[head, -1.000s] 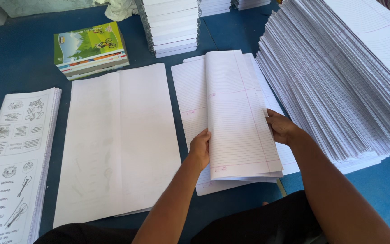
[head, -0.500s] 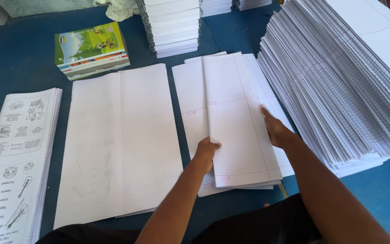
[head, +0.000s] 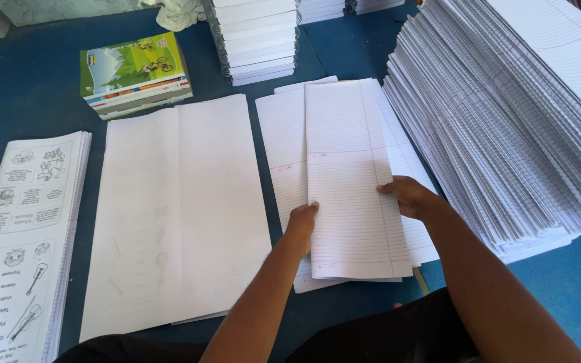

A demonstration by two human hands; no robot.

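A deep blue table (head: 28, 87) filled the view, crowded with paper on every side. Right in the middle, both hands were on a folded bundle of ruled sheets (head: 354, 181): white paper, fine blue lines, a pink margin line down its right part and a pink cross line midway. The left hand (head: 302, 220) pinched the bundle's left edge, fingers closed on it; the right hand (head: 408, 196) gripped the right edge, thumb on top. The bundle lay flat between the two hands, on top of more loose ruled sheets (head: 280, 144) spread beneath it.

Compared with a second earlier, the bundle had come down: back then its left half was lifted and curling, and now it sat pressed flat. The left hand had slid from the lower edge up to the left edge.

Left of the left hand lay a wide blank white sheet stack (head: 179, 208), and further left a printed sheet with black line drawings (head: 21, 235). Beyond it sat colourful booklets (head: 134, 72). Right of the right hand rose a tall fanned stack of ruled paper (head: 519, 128); ahead stood another white stack (head: 257, 37).
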